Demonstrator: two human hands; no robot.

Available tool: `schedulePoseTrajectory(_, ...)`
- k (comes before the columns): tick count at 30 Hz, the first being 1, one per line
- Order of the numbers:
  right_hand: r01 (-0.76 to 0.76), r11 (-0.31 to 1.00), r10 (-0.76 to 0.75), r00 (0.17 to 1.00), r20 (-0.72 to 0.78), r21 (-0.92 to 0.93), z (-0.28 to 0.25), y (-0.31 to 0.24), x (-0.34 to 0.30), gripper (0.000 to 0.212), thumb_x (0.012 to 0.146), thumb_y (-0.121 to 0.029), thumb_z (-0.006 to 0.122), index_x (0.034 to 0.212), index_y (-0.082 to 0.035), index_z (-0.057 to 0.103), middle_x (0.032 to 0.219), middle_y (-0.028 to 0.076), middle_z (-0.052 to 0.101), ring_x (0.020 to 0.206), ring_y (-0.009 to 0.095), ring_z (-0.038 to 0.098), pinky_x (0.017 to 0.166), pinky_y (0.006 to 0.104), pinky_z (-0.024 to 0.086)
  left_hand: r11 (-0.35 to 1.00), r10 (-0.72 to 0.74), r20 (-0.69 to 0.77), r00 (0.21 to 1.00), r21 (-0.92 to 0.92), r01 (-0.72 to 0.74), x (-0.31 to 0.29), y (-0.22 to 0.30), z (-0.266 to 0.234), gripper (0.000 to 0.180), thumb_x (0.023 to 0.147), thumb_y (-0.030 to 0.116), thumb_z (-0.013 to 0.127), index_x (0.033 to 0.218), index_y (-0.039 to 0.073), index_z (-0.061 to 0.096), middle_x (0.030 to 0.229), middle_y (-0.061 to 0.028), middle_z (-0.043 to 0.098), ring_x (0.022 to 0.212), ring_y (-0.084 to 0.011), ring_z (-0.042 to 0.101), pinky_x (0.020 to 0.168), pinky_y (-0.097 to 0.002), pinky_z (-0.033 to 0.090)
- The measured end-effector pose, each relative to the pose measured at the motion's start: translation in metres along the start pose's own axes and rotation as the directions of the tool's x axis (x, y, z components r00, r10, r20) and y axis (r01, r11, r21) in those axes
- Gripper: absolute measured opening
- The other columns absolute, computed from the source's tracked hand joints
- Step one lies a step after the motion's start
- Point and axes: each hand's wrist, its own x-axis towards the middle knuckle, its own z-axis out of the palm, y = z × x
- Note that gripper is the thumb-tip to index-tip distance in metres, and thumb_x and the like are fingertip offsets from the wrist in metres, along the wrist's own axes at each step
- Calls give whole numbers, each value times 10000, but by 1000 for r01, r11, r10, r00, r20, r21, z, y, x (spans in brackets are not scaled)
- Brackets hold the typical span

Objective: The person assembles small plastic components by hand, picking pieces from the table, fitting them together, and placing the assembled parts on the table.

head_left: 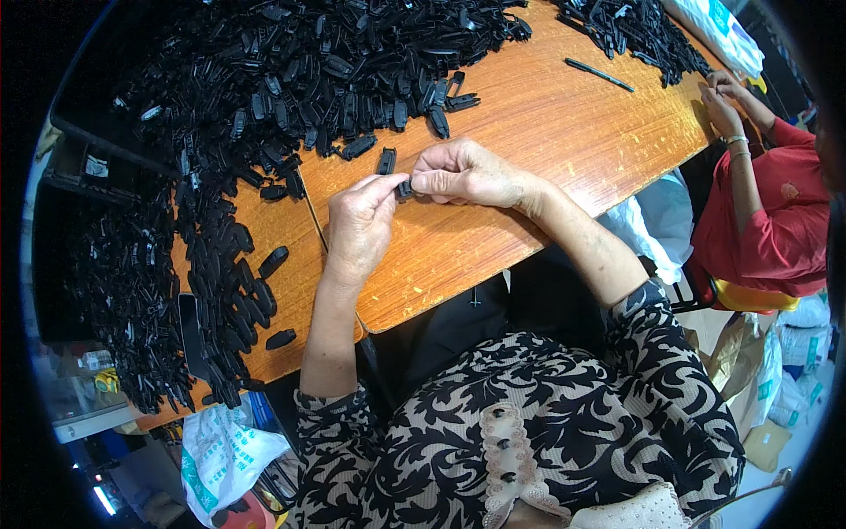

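Between my two hands, above the near part of the wooden table (458,264), is a small black plastic part (404,189). My left hand (361,220) pinches it from the left with thumb and fingertips. My right hand (471,176) grips its other side, so the fingers hide most of it. Just beyond my left fingertips another black plastic piece (386,161) lies on the wood. A large heap of similar black plastic pieces (291,79) spreads across the far side, and more black pieces (233,282) lie along the left side.
A pen (599,75) lies at the far right, near a second heap of black parts (639,40). A person in a red shirt (762,212) works at the right edge. A dark phone-like slab (191,335) rests among the left pieces. White plastic bags (225,454) hang below the table.
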Motion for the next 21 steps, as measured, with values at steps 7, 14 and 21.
schedulePoseTrajectory(7, 14, 984, -24, 998, -56, -178, 6, -9, 3, 251, 929, -247, 716, 785, -44, 689, 626, -50, 532, 587, 61, 428, 535, 261, 352, 983, 158, -29, 987, 103, -154, -1, -1, 2, 278, 852, -108, 608, 1093, -21, 716, 902, -117, 712, 751, -166, 663, 669, -266, 519)
schedulePoseTrajectory(14, 15, 962, -104, 943, -317, -272, 20, 12, 6, 307, 865, -314, 774, 764, -39, 681, 616, 12, 583, 565, 76, 454, 544, 280, 392, 999, -42, -66, 997, -22, 41, -5, 1, 4, 272, 869, -121, 608, 1071, 8, 737, 875, -49, 725, 637, -83, 602, 577, -224, 492)
schedulePoseTrajectory(21, 9, 1000, -9, 1000, -2, 15, 2, -3, -11, 354, 903, -362, 736, 965, -22, 662, 836, 45, 674, 653, 86, 544, 581, 235, 428, 856, -171, 42, 984, -488, 170, -3, 15, -1, 320, 839, -99, 646, 1108, 44, 743, 906, -13, 711, 602, -14, 543, 525, -162, 429)
